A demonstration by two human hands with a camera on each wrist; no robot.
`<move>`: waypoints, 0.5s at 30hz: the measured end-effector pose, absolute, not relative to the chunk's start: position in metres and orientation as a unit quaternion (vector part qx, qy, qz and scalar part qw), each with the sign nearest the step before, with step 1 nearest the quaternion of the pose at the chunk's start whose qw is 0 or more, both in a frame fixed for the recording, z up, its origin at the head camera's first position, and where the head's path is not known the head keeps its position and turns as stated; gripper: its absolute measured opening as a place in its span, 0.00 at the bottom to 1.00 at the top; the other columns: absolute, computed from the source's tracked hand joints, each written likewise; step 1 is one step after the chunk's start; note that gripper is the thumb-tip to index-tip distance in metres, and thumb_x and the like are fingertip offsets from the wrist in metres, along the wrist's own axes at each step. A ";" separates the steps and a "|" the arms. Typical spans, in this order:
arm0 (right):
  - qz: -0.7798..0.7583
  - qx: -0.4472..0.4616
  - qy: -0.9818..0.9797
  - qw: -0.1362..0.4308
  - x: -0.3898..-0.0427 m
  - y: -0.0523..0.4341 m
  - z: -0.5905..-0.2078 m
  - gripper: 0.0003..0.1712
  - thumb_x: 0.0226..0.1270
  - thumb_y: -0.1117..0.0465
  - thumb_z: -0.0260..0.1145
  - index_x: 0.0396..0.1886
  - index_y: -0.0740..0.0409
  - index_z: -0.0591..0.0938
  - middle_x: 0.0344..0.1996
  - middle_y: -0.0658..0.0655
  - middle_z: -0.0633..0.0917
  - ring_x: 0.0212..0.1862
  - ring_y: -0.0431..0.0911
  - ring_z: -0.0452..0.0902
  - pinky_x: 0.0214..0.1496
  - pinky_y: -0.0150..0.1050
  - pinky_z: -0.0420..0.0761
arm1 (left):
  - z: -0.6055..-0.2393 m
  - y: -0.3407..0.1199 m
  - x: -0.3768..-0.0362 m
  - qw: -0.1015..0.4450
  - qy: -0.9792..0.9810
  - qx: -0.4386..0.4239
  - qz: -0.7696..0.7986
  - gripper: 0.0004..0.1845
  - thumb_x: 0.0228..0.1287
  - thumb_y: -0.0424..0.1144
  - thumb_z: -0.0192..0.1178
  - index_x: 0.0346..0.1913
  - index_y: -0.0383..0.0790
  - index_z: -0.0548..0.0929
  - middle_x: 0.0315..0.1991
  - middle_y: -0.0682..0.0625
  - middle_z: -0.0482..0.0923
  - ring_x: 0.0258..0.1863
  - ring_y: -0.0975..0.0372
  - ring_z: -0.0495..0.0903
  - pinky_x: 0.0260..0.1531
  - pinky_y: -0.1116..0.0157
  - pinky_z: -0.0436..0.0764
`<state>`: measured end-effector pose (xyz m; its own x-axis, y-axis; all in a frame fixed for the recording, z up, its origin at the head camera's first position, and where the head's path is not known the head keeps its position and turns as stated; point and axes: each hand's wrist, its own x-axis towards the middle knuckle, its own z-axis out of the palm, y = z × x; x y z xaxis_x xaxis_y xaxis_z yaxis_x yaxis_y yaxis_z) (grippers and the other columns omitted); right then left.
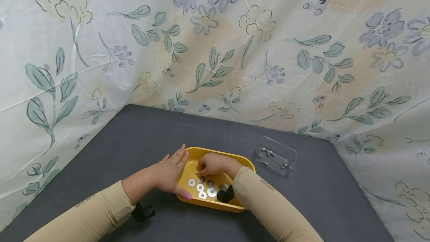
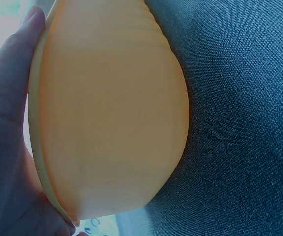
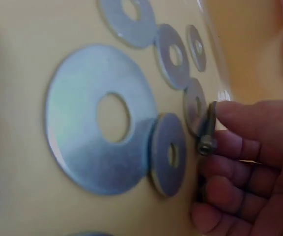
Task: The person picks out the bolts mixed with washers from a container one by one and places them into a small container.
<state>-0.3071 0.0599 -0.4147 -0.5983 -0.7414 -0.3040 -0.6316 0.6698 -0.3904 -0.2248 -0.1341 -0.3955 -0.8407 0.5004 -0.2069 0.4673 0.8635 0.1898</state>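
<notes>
In the head view my left hand (image 1: 166, 174) lies across the left end of a yellow tray (image 1: 215, 205), its fingers spread and extended along the rim. The left wrist view shows that hand against the rim of the tray wall (image 2: 112, 118). Inside the tray my right hand (image 1: 215, 164) pinches a small socket-head screw (image 3: 208, 132) between thumb and finger, low over the washers. Several flat metal washers (image 3: 68, 118) of different sizes lie on the tray floor, one large and others smaller.
A clear plastic box (image 1: 285, 151) stands behind and right of the tray, with several small metal screws (image 1: 267, 152) in it. Dark grey cloth (image 1: 134, 133) covers the table. Flower-patterned curtains (image 1: 215, 66) close off the back and both sides.
</notes>
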 end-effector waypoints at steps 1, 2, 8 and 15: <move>-0.126 -0.386 0.885 0.228 -0.308 0.061 -0.415 0.09 0.59 0.57 0.66 0.23 0.53 0.76 0.18 0.46 0.71 0.22 0.37 0.67 0.28 0.27 0.67 | -0.396 -0.134 -0.225 0.126 0.957 0.253 0.066 0.71 0.30 0.82 0.50 0.72 0.36 0.41 0.71 0.42 0.24 0.71 0.54 0.35 0.64 0.48 0.49; -0.132 -0.384 0.883 0.234 -0.308 0.063 -0.414 0.08 0.59 0.57 0.66 0.26 0.53 0.77 0.20 0.46 0.72 0.23 0.37 0.67 0.29 0.27 0.67 | -0.396 -0.134 -0.225 0.126 0.957 0.253 0.065 0.71 0.30 0.82 0.50 0.72 0.36 0.40 0.71 0.42 0.24 0.71 0.54 0.35 0.64 0.48 0.49; -0.169 -0.383 0.864 0.280 -0.310 0.072 -0.413 0.22 0.53 0.61 0.71 0.49 0.52 0.74 0.23 0.48 0.74 0.25 0.39 0.69 0.29 0.29 0.71 | -0.396 -0.134 -0.224 0.126 0.958 0.251 0.062 0.72 0.29 0.83 0.49 0.72 0.36 0.41 0.71 0.41 0.24 0.71 0.54 0.36 0.64 0.48 0.49; -0.193 -0.400 0.845 0.297 -0.310 0.074 -0.413 0.19 0.55 0.67 0.67 0.47 0.52 0.77 0.21 0.49 0.74 0.23 0.39 0.68 0.27 0.28 0.71 | -0.396 -0.133 -0.224 0.122 0.959 0.250 0.059 0.72 0.28 0.84 0.48 0.72 0.36 0.41 0.71 0.42 0.24 0.71 0.54 0.36 0.64 0.48 0.49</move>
<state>-0.3098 0.0740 -0.4134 -0.5032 -0.7908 -0.3484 -0.5618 0.6057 -0.5635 -0.2240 -0.1334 -0.3957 -0.8452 0.4940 -0.2040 0.4655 0.8679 0.1735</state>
